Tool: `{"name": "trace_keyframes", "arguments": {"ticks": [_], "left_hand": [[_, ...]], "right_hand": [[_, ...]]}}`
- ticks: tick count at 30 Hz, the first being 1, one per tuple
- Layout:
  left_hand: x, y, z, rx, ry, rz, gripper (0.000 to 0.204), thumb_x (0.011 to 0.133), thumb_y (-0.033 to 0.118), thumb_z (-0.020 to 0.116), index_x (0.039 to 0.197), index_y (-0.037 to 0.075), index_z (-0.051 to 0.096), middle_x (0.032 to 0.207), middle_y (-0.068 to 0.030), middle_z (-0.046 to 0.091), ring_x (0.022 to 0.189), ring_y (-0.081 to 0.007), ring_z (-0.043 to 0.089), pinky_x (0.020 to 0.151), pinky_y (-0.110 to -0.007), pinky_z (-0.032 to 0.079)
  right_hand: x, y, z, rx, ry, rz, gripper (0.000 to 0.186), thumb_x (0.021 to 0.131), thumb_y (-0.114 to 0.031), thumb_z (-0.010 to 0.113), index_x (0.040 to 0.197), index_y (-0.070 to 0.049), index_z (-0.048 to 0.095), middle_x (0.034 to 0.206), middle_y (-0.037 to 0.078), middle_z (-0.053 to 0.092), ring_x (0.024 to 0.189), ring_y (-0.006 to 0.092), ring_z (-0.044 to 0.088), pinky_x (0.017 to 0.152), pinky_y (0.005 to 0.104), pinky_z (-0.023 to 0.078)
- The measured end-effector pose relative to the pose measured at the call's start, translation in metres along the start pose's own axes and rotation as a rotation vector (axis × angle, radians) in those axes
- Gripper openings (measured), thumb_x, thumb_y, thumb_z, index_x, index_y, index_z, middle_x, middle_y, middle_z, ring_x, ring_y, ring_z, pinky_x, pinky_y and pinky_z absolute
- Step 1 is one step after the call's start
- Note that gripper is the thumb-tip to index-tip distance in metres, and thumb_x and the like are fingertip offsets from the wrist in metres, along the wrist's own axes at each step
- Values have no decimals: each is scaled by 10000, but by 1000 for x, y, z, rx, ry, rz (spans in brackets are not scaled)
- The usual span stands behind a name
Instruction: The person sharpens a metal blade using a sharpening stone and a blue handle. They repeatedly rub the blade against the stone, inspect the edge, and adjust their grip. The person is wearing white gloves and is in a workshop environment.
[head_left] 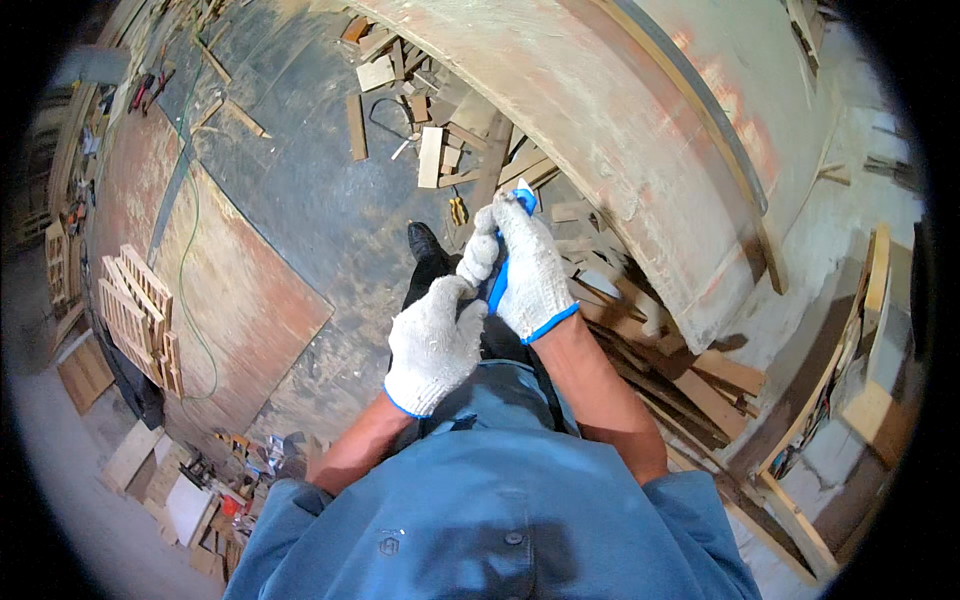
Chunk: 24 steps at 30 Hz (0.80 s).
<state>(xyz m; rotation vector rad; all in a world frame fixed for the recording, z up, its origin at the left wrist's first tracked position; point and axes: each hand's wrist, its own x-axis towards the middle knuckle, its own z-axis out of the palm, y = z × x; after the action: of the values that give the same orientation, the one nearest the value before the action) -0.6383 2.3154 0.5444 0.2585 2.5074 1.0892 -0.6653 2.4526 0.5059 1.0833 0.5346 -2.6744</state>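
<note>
Both hands wear white knit gloves with blue cuffs and are held close together in front of my body. My right hand (528, 265) is closed around a slim blue object with a white pointed tip (525, 197). The tip sticks out past the thumb, and blue also shows below the curled fingers; the glove hides the rest, so its exact kind is unclear. My left hand (435, 345) is just below and to the left, its fingers curled in beside the right hand's fingers. Whatever it grips, if anything, is hidden.
Wood offcuts (430, 155) lie scattered ahead, near yellow-handled pliers (458, 210). A large curved panel (600, 130) rises at the right, with boards (700, 390) stacked beneath. Slatted wooden pieces (135, 310) stand at left on a sheet (245, 290), crossed by a green cord (196, 240).
</note>
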Motion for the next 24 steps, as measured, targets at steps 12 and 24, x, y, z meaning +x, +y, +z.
{"name": "trace_keyframes", "arguments": {"ticks": [12, 24], "left_hand": [[-23, -57, -29, 47, 176, -164, 205, 860, 112, 689, 1003, 60, 551, 759, -192, 669, 698, -387, 686, 608, -443, 529], [-4, -153, -126, -140, 335, -196, 166, 875, 139, 683, 951, 66, 554, 736, -201, 655, 679, -411, 669, 580, -460, 513]], "right_hand": [[19, 76, 41, -309, 74, -45, 242, 983, -241, 594, 822, -63, 562, 605, 32, 517, 485, 154, 493, 471, 305, 423], [77, 175, 143, -399, 150, 49, 213, 951, -238, 613, 808, -84, 573, 561, 27, 508, 456, 168, 484, 456, 335, 412]]}}
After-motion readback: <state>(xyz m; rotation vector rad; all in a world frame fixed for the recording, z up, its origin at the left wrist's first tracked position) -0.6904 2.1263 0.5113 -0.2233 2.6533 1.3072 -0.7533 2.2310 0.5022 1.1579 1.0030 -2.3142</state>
